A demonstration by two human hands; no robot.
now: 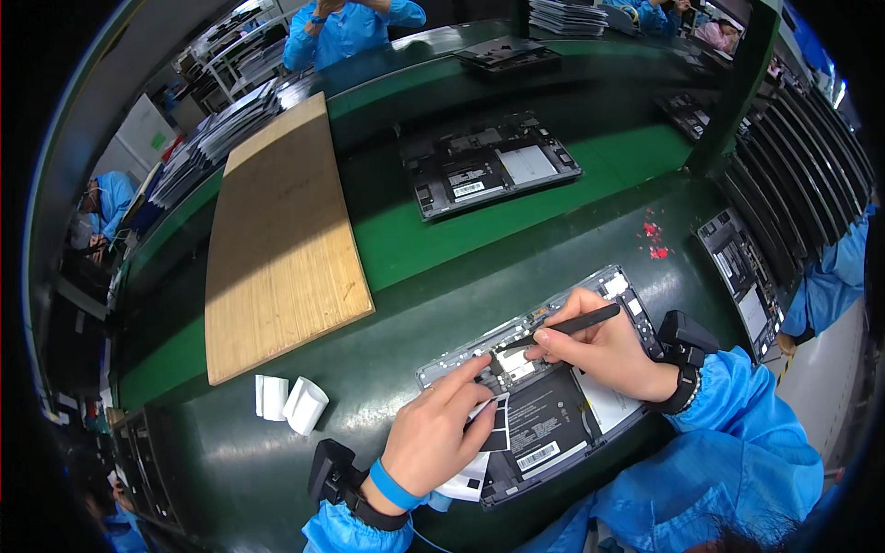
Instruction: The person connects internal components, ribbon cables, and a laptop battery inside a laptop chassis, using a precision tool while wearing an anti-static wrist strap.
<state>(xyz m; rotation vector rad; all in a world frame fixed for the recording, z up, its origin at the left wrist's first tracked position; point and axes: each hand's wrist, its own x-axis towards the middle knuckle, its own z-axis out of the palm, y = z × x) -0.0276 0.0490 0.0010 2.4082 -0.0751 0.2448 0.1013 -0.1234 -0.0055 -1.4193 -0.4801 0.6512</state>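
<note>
An opened laptop base [576, 456] lies in front of me, its black battery [548, 419] and circuit parts exposed. My right hand [599, 350] grips black tweezers [583, 320] like a pen, their tip down at a silvery plate [518, 365] near the middle of the base. Over the base's left side, my left hand [433, 433] holds a white sheet with black sticker squares [501, 426] under its thumb and curled fingers. Its index finger reaches to the circuit parts beside the silvery plate. The palm hides part of the sheet.
Left of the base are two white rolls [304, 405]; a wooden board [286, 240] lies beyond. Another opened laptop base [493, 166] sits on the green belt. Red scraps [656, 241] lie at right, near a leaning laptop base [745, 281] and a rack of dark panels [797, 170].
</note>
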